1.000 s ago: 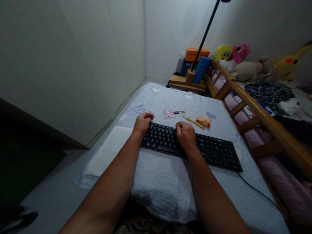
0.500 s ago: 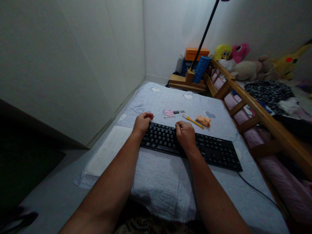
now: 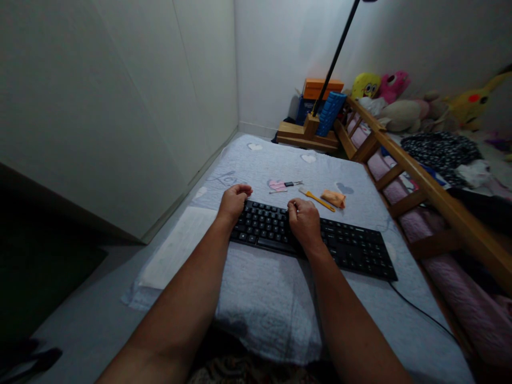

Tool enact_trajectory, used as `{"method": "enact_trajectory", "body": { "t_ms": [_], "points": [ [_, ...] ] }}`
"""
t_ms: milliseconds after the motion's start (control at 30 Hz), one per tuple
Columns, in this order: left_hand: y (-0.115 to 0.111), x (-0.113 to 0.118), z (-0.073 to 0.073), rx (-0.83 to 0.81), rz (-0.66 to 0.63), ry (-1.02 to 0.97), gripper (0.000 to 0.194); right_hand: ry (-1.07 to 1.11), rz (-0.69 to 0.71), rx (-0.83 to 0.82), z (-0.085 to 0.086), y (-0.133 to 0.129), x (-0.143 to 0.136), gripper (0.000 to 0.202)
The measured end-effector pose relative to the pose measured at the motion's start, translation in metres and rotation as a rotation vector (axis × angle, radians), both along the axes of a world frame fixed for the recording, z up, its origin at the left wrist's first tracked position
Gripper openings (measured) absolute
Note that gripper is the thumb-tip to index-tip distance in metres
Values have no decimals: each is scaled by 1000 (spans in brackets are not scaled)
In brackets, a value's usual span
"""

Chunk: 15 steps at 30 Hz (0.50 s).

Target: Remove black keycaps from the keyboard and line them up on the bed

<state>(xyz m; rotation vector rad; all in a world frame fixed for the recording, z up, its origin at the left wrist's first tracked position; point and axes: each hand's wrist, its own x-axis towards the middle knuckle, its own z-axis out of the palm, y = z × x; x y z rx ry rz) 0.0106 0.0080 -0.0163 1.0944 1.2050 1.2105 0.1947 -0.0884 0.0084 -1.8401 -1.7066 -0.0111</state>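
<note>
A black keyboard (image 3: 264, 221) lies slightly slanted across the patterned cloth. At its far left corner, my left hand (image 3: 234, 202) is curled against the edge with the fingers bent along the back; the thumb is mostly hidden. My right hand (image 3: 304, 218) is closed in a pinch over the middle keys, and whatever sits between its fingertips is too small or hidden to name. Behind the keyboard lie a yellow-handled brush (image 3: 320, 200), a crumpled orange cloth (image 3: 334, 199), a small black-and-metal tool (image 3: 292, 184) and a thin white stick that looks like a cotton swab (image 3: 279, 191).
A pale folded sheet (image 3: 176, 248) lies to the left. The keyboard's cable (image 3: 424, 312) trails off to the right. A wooden bed rail (image 3: 432, 184) borders the right side, with plush toys beyond. A lamp stand (image 3: 308, 130) rises at the back; white panels (image 3: 160, 106) line the left.
</note>
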Motion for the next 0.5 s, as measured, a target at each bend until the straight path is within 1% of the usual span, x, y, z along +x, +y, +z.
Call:
{"method": "enact_trajectory", "body": {
  "t_ms": [200, 500],
  "points": [
    [0, 0, 0, 4, 0, 29, 28, 7, -4, -7, 1, 0, -1, 24],
    [0, 0, 1, 1, -2, 21, 28, 16, 0, 3, 2, 0, -1, 24]
  ]
}}
